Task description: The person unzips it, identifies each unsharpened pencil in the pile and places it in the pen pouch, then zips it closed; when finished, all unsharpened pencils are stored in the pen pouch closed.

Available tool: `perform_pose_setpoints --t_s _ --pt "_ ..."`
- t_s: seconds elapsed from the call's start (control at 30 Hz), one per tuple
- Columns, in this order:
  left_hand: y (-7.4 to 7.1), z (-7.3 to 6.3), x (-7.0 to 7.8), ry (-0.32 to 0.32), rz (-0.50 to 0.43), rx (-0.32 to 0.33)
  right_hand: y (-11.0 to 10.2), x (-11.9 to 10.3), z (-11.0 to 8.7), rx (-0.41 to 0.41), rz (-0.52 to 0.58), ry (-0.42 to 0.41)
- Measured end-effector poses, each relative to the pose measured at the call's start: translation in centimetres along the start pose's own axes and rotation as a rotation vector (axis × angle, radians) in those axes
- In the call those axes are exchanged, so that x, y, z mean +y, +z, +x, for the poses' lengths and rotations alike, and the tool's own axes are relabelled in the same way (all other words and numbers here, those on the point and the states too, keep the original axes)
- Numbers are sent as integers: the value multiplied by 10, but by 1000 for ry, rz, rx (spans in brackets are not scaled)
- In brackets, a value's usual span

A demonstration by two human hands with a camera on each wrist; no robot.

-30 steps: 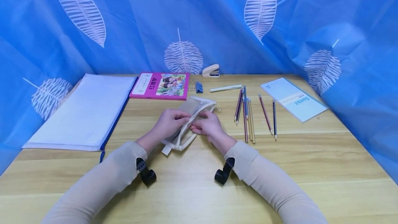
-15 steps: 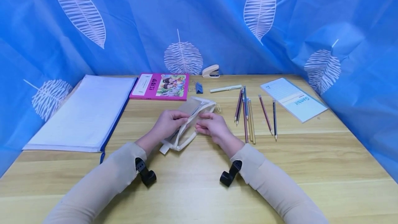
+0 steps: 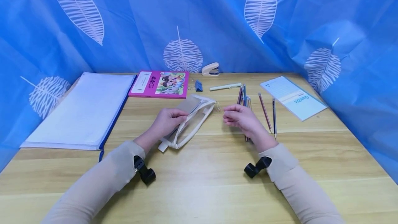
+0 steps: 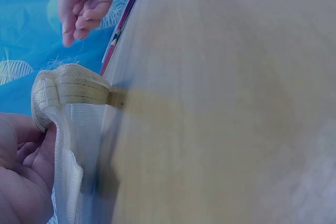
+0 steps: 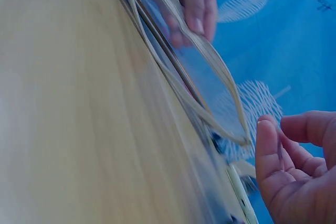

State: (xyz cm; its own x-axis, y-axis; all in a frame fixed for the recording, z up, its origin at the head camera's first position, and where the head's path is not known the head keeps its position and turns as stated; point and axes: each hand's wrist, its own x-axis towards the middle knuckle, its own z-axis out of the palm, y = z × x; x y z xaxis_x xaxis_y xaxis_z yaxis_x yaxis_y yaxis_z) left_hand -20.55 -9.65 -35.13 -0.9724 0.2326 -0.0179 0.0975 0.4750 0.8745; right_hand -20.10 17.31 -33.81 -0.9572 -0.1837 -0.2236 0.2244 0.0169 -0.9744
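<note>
A pale see-through mesh zip pouch [image 3: 189, 105] lies on the table with its zipped mouth spread apart. My left hand [image 3: 166, 122] pinches one edge of that mouth between thumb and fingers; the left wrist view shows the pouch's pale trim [image 4: 81, 85] by the fingertips. My right hand [image 3: 244, 120] hovers to the right of the pouch, over a bunch of pencils [image 3: 244, 94] that it partly covers. Its fingers are loosely bent, and the right wrist view shows this right hand [image 5: 299, 177] holding nothing. Something long and thin shows by the pouch; whether it lies inside I cannot tell.
Two separate pencils, a maroon one [image 3: 265, 112] and a dark one [image 3: 274, 117], lie right of the bunch. Behind are a pink book [image 3: 158, 85], blue binder clip [image 3: 198, 86], pale pen [image 3: 225, 86] and stapler [image 3: 210, 69]. A white folder [image 3: 79, 111] and a notepad [image 3: 293, 98] flank them.
My right hand has let go of the pouch's edge and moved right, to above the pencils. The left hand keeps its pinch on the pouch, almost unmoved.
</note>
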Motion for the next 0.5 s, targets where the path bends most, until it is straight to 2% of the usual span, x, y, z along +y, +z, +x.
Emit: perform_pose_setpoints --t_s 0.17,0.33,0.5 --pt "-1 -1 -1 -2 -5 2 -29 -1 -4 56 -115 -38" --pt "-2 -2 -1 -25 -14 -1 -53 2 -8 131 -285 -80" --pt "-3 -3 -1 -40 -20 -3 -71 7 -12 148 -365 -48"
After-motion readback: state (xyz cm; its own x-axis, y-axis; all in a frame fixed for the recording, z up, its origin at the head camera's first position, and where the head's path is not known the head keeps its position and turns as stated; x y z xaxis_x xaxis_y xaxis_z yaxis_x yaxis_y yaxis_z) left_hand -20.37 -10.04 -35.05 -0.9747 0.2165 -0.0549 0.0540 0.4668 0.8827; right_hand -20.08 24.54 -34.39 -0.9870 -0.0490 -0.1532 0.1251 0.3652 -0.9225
